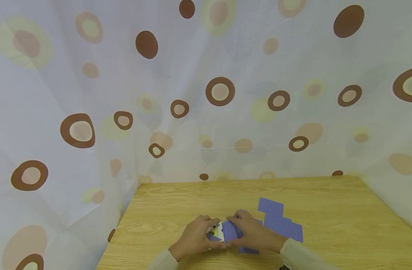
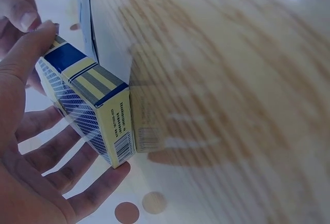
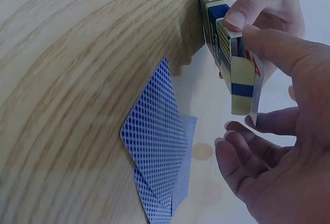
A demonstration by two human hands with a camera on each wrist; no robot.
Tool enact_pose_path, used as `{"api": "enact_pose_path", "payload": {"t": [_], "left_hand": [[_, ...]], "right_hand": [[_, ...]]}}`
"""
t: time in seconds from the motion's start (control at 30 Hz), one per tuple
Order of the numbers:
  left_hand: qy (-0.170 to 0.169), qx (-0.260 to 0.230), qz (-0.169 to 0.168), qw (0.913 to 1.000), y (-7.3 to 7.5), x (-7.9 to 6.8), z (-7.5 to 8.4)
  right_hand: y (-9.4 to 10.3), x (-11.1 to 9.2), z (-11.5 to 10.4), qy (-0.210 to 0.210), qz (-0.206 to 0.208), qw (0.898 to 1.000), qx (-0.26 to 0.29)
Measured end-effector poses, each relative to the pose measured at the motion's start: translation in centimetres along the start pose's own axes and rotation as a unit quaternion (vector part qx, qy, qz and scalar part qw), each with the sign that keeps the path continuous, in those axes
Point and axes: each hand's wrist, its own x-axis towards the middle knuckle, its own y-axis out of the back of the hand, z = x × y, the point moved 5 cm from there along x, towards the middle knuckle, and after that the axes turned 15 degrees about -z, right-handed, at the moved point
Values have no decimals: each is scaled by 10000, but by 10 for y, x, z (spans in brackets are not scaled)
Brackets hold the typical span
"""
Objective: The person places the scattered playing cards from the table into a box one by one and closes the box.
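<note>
Near the front of the table, my left hand point(image 1: 195, 235) grips a small card box point(image 2: 114, 118) by its edges. Cream with blue bands and a blue checked face, the box stands low over the wood in the left wrist view. Its end facing my right hand point(image 1: 251, 233) has the flap point(image 3: 242, 85) folded out. My right hand pinches playing cards point(image 1: 229, 231) at that end, blue backs up in the head view. A card's white face with a red mark shows beside the flap in the right wrist view. How far the cards sit inside is hidden.
Several loose blue-backed cards point(image 1: 281, 224) lie overlapping on the wooden table point(image 1: 179, 198), partly beneath and to the right of my right hand. A white curtain point(image 1: 246, 123) with brown and yellow dots surrounds the table at the back and sides.
</note>
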Motion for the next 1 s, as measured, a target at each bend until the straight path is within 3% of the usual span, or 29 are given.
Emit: {"api": "enact_pose_path", "payload": {"t": [0.3,0.73,1.0], "left_hand": [[47,3,-14,10000,2,0,-2],[-23,-39,-40,10000,-2,0,0],[-17,-124,11,9999,-1,-1,-1]], "right_hand": [[11,-10,0,187,122,9990,386],[3,-5,-2,162,104,9994,300],[4,-10,-3,404,58,9970,654]]}}
